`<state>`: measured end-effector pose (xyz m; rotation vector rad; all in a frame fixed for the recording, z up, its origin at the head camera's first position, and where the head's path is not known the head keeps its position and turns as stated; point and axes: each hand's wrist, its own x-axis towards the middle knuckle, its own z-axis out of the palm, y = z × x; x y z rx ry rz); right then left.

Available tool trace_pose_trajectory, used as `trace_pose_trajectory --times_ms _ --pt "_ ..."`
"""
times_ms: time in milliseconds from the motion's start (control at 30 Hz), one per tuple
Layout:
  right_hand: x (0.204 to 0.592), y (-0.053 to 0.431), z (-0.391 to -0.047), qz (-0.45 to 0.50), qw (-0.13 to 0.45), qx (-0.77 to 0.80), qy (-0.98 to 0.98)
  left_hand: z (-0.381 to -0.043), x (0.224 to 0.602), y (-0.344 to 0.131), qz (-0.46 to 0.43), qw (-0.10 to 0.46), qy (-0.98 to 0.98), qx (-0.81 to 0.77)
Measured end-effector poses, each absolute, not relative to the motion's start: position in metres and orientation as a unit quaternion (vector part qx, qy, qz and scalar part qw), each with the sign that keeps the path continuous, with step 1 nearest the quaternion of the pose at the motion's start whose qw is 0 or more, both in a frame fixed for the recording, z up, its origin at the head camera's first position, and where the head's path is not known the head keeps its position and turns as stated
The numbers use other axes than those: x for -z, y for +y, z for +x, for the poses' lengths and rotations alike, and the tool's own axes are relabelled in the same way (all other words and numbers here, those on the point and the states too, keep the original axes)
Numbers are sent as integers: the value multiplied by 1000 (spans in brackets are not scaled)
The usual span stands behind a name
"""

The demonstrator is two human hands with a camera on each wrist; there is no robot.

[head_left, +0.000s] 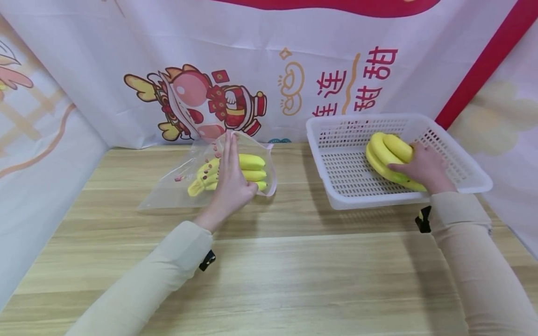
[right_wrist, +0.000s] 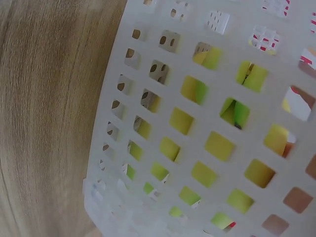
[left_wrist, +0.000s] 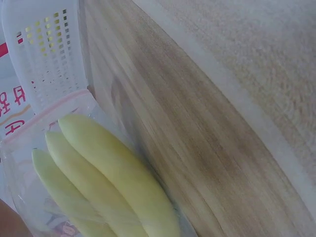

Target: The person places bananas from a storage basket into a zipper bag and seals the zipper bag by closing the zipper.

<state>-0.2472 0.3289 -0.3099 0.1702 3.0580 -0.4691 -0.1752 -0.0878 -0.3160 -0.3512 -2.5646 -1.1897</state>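
Note:
A bunch of yellow bananas (head_left: 253, 175) lies inside a clear zip bag (head_left: 168, 193) at the left of the table. My left hand (head_left: 232, 179) lies over the bag, fingers straight and together, their tips by the bag's upper edge. In the left wrist view, the bananas (left_wrist: 113, 173) point toward the pink-edged bag mouth (left_wrist: 54, 111). Inside the white basket (head_left: 332, 186) at the right is a second banana bunch (head_left: 380, 154). My right hand (head_left: 426, 168) grips this bunch from its right side. The basket wall (right_wrist: 111, 195) hides most of that hand in the right wrist view.
A wooden table (head_left: 294, 280) carries the bag and the basket. Behind them hangs a printed cloth (head_left: 252, 42) with red characters and a cartoon figure. The basket has raised, perforated walls. A seam or edge line crosses the table in front of both arms.

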Motion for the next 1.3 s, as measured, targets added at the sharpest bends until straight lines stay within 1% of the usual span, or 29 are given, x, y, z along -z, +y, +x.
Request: trace_pose_trajectory --times_ms 433,700,1300 --pt "311 326 -244 69 28 167 983 -175 317 -87 -121 147 -890 414" --pt "312 324 -245 63 7 167 984 -175 317 -87 -120 149 -890 414" --pt "313 325 -247 62 -10 174 983 -176 319 -88 -127 158 -889 411"
